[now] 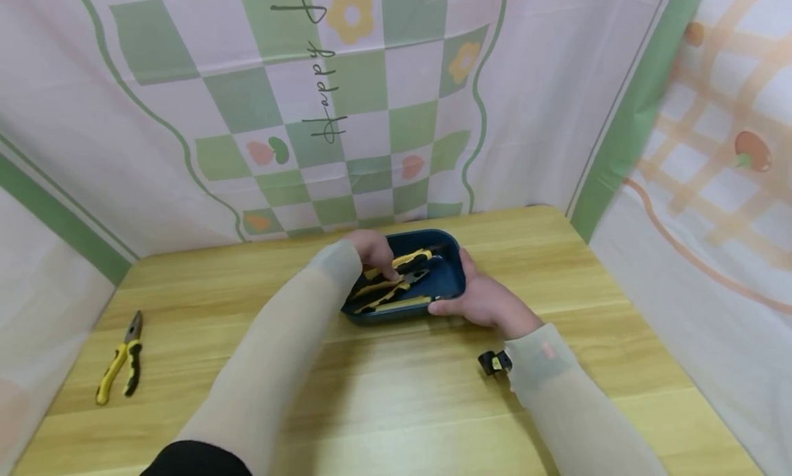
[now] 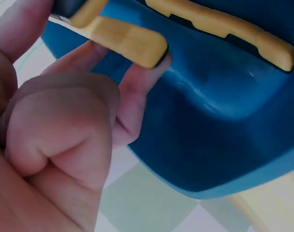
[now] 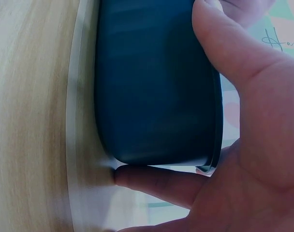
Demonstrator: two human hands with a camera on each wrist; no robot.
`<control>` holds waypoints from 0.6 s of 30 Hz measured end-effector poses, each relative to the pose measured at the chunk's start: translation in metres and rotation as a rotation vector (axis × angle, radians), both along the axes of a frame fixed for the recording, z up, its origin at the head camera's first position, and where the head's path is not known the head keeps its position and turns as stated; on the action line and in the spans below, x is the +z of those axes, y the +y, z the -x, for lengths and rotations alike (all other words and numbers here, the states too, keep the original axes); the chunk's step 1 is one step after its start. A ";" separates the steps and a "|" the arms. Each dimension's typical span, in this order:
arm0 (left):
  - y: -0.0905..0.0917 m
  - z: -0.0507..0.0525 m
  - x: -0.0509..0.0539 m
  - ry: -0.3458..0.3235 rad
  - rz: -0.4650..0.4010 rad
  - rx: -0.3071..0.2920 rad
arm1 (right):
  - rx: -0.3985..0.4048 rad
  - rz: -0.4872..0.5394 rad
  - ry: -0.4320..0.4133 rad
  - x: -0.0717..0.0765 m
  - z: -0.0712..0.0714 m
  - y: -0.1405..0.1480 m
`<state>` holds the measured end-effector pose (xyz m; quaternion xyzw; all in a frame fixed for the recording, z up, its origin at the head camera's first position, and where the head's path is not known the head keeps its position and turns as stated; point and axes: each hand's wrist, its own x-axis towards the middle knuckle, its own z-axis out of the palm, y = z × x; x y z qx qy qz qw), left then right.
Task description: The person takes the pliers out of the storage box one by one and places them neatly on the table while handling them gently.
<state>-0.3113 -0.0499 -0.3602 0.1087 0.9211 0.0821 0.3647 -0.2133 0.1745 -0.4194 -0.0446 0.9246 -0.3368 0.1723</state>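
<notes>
A dark blue bin (image 1: 447, 283) stands toward the back of the table, holding several yellow-and-black tools. My left hand (image 1: 372, 251) reaches into its left part. In the left wrist view, its fingers are curled around the yellow-and-black handles of a pair of pliers (image 2: 130, 42); the head of that tool is out of that view. Another yellow-and-black handle (image 2: 224, 29) lies beside it in the bin. My right hand (image 1: 491, 303) grips the bin's right end, thumb along the near rim and fingers around the end wall.
Long-nose pliers (image 1: 124, 359) with yellow-and-black handles lie on the table (image 1: 396, 407) at the far left. A small black device (image 1: 493, 362) sits at my right cuff. A checked curtain (image 1: 359, 118) hangs behind the table's back edge.
</notes>
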 end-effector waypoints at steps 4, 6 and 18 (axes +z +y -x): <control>-0.005 0.001 -0.001 -0.102 -0.090 0.047 | 0.001 -0.006 -0.001 0.000 0.001 -0.001; -0.007 0.002 -0.001 -0.154 -0.141 0.085 | 0.005 -0.008 0.002 0.000 0.001 -0.001; -0.024 -0.003 -0.004 -0.392 -0.451 0.180 | 0.005 0.007 0.008 -0.001 0.000 0.000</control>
